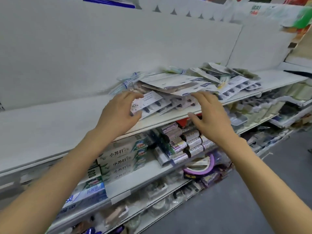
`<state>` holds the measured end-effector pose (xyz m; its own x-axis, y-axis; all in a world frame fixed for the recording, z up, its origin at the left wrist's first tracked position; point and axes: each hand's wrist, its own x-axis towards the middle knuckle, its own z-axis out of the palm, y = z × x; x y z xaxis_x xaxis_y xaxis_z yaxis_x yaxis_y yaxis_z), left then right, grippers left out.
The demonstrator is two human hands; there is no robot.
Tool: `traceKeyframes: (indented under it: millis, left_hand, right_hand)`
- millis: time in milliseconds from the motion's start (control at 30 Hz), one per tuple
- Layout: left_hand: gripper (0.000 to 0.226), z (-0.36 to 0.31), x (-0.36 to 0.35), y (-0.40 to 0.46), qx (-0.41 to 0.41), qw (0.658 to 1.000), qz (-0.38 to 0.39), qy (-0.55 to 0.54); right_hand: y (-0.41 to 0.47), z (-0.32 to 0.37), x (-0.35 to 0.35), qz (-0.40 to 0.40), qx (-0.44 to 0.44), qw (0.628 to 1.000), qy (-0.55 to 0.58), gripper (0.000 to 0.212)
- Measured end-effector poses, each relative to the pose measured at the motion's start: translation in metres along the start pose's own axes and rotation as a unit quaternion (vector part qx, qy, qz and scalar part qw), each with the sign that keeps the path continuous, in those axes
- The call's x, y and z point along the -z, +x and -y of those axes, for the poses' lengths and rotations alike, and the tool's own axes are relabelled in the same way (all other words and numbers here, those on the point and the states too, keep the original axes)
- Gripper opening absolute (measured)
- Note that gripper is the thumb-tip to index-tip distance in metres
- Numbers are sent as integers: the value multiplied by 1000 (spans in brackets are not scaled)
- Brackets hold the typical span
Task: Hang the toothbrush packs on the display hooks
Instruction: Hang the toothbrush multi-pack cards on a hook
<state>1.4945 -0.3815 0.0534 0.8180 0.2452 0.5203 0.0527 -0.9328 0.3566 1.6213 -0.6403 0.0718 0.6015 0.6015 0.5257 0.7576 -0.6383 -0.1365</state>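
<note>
Left hand [118,114] seemingly pinching toothbrush pack [148,103]; right hand [209,115] spread, empty.

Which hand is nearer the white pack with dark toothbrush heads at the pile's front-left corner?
Left. The left hand pinches that white pack at its left end; the right hand hovers open off its right side, not touching it.

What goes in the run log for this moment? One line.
left hand: pinching white card-backed toothbrush pack | right hand: open, reaching over pile | white metal shelf: packs unhung
</note>
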Motion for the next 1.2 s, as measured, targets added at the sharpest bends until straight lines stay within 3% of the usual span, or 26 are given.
traceKeyframes:
  millis: [133, 267, 467, 667, 767, 900, 1200]
  left_hand:
    - [56, -6, -21, 67, -8, 1000, -11, 21]
    - [69, -7, -47, 115, -34, 997, 54, 54]
    - [50, -5, -76, 133, -84, 996, 21, 26]
    - [40, -5, -68, 134, -14, 994, -69, -83]
    - [24, 0, -54, 138, 34, 981, -97, -166]
    - [43, 12, -38, 133, 69, 957, -122, -252]
    - [30, 24, 3, 104, 89, 909, -178, -365]
  right_hand:
    - [21, -49, -4, -42, -36, 998, 28, 57]
    - [32, -86, -13, -48, -40, 997, 36, 57]
    - [47, -110, -31, -38, -41, 997, 58, 56]
    - [59, -108, -45, -29, -32, 996, 72, 54]
    - [64, -103, -48, -36, -25, 996, 73, 52]
    - [73, -93, -53, -32, -13, 995, 93, 50]
    - [78, -70, -67, 34, 6, 993, 113, 60]
